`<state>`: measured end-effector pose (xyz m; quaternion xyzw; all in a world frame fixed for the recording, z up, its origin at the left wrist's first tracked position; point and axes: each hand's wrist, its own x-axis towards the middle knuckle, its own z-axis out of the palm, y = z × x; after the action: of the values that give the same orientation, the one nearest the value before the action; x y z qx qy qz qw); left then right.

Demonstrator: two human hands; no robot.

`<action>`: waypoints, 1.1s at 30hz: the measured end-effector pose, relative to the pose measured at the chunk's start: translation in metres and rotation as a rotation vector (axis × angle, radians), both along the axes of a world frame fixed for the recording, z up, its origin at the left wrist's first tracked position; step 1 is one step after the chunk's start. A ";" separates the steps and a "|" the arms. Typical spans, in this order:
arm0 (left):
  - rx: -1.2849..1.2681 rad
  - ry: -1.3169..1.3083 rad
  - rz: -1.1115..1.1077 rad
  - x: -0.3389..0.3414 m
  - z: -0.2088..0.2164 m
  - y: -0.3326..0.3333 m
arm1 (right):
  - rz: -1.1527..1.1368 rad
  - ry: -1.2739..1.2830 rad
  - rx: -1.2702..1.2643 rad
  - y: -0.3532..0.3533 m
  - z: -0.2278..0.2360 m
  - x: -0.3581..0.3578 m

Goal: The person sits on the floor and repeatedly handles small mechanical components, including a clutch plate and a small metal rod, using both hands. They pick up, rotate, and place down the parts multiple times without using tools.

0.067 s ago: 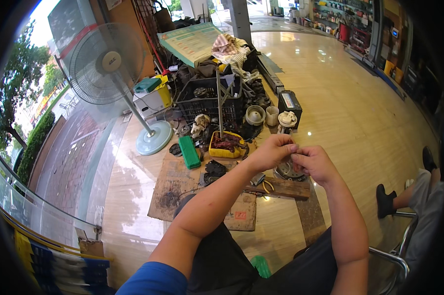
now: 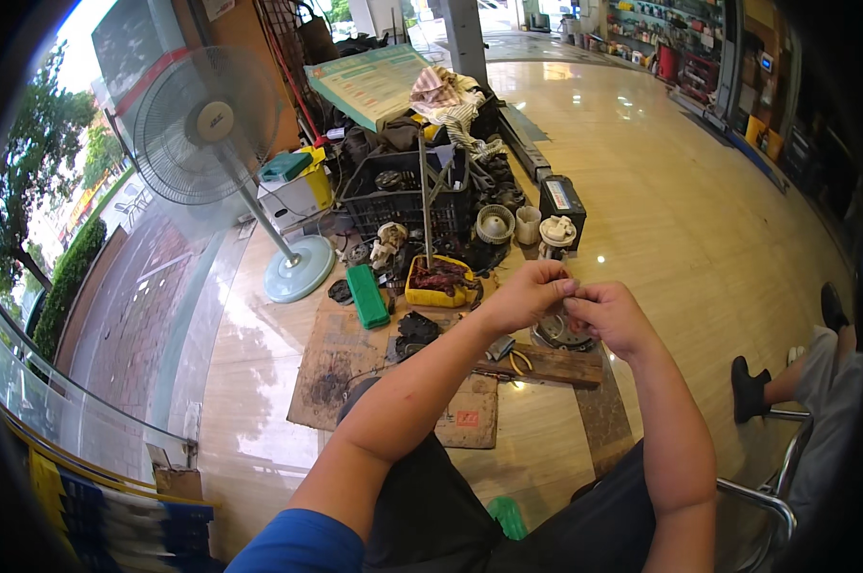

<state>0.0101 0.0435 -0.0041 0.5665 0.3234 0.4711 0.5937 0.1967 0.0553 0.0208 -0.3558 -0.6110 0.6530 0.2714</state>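
My left hand and my right hand meet in front of me, above the floor. Thumb and fingers of each are pinched together, almost touching the other hand's fingertips. Whatever they pinch is too small to make out. Below and behind them sits a round metal part, partly covered by the hands. A wooden plank lies under the wrists, with yellow-handled pliers at its left end. Just beyond the hands stands a white pump-like part.
Left of the hands are a yellow tub of dark red greasy parts, a green case and stained cardboard. Farther back are a black crate, a battery and a standing fan. At right, another person's shoe is near a metal-framed chair.
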 end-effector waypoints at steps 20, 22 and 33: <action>-0.075 0.039 0.088 -0.001 0.007 0.002 | -0.017 -0.023 0.182 0.008 -0.015 -0.003; -0.101 0.055 0.070 -0.003 0.007 0.003 | -0.040 -0.038 0.239 0.008 -0.017 -0.004; -0.092 0.094 0.021 -0.009 0.009 0.002 | 0.019 -0.019 0.039 0.003 -0.006 -0.004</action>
<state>0.0011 0.0457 0.0050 0.5565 0.3783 0.4350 0.5983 0.1927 0.0584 0.0149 -0.3506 -0.6296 0.6402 0.2662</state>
